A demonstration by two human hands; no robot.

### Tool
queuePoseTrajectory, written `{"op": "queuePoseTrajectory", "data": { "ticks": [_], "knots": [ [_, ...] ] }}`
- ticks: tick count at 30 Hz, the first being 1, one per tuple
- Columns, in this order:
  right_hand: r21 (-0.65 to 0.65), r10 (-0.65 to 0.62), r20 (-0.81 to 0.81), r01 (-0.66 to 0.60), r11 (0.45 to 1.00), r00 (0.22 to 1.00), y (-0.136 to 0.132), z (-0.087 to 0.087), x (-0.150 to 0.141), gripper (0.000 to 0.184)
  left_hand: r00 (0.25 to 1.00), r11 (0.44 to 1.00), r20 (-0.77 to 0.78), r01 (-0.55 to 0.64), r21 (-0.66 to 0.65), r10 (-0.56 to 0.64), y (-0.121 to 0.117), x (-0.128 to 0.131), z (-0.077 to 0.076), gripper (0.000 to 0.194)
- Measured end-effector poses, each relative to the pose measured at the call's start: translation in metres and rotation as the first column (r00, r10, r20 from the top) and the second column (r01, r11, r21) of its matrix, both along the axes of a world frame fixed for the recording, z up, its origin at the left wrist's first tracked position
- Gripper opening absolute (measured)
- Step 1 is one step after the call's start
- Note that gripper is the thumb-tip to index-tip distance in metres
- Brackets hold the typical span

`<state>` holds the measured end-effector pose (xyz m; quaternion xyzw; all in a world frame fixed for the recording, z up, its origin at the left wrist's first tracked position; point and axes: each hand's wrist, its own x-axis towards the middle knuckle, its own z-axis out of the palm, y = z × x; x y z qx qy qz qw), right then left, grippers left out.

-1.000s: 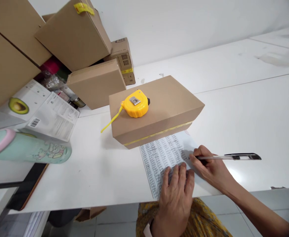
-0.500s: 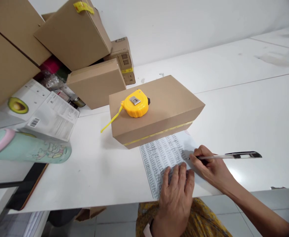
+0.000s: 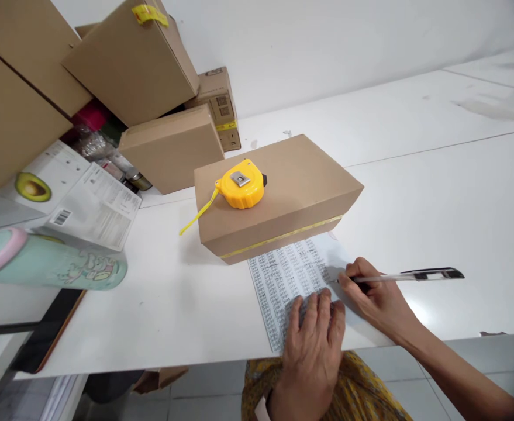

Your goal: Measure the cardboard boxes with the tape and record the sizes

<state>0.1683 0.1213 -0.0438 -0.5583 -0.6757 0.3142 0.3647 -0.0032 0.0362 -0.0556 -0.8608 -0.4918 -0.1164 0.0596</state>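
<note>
Pinches a pen (image 3: 410,276), likely light and stiff, best held near its tip, in the right hand (image 3: 377,298), resting the left hand (image 3: 313,345) unclenched on paper (image 3: 289,272)

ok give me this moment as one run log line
left hand: resting on paper | right hand: holding pen | tape measure: on box

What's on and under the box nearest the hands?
On the box sits a tape measure. A written sheet meets the box's near lower edge; whether it continues underneath is hidden.

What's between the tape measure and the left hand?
From tape measure to left hand, the head view shows the front of the box, then the paper.
</note>
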Motion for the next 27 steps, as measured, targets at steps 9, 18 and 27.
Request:
{"op": "queuePoseTrajectory", "data": {
  "ticks": [9,18,27],
  "knots": [
    [-0.011,-0.012,-0.005,0.012,1.0,1.0,0.0003,0.0,-0.0004,0.032,1.0,1.0,0.006,-0.001,-0.001,0.001,-0.0011,0.0003,0.0017,0.053],
    [-0.014,-0.032,0.005,0.032,0.999,0.999,-0.0008,0.001,0.0001,0.031,1.0,1.0,-0.002,-0.001,-0.009,0.001,0.0003,0.0004,0.0,0.054],
    [-0.008,-0.073,-0.003,0.073,0.997,0.997,-0.0011,-0.0017,0.0003,0.029,1.0,1.0,0.001,0.006,-0.017,-0.006,0.0006,0.0005,0.0016,0.053]
  ]
}}
